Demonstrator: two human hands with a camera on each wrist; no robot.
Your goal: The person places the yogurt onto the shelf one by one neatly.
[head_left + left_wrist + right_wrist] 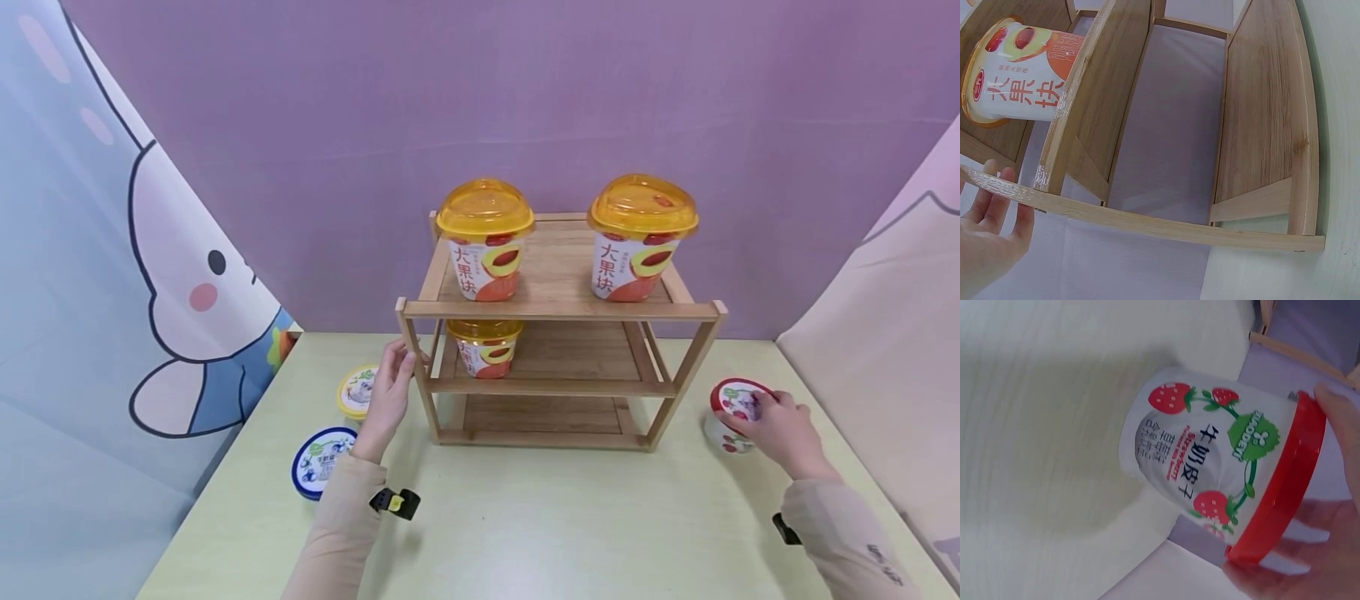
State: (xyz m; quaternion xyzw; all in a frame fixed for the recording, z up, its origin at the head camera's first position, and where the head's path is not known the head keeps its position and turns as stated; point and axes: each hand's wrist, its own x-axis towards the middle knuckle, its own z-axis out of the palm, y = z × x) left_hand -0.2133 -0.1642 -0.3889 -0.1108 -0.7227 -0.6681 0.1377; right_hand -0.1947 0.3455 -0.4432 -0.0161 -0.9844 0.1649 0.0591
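Observation:
At the right of the table, my right hand (783, 429) grips a strawberry dessert cup (729, 429) by its red lid. In the right wrist view the cup (1204, 450) shows its strawberry print, with fingers and thumb around the lid's rim. My left hand (390, 392) holds the left front post of a three-tier wooden rack (562, 311); the left wrist view shows fingertips (1007, 174) lapping over that post. Two yellow-lidded fruit cups, one on the left (486, 267) and one on the right (630, 267), stand on the top shelf. Another fruit cup (487, 354) sits on the middle shelf's left.
Left of the rack, a yellow-lidded cup (356, 392) and a blue-lidded cup (321, 462) stand on the pale table (540, 525), both partly behind the left hand and forearm. A purple cloth (525, 100) hangs behind the rack, with printed cloths at both sides.

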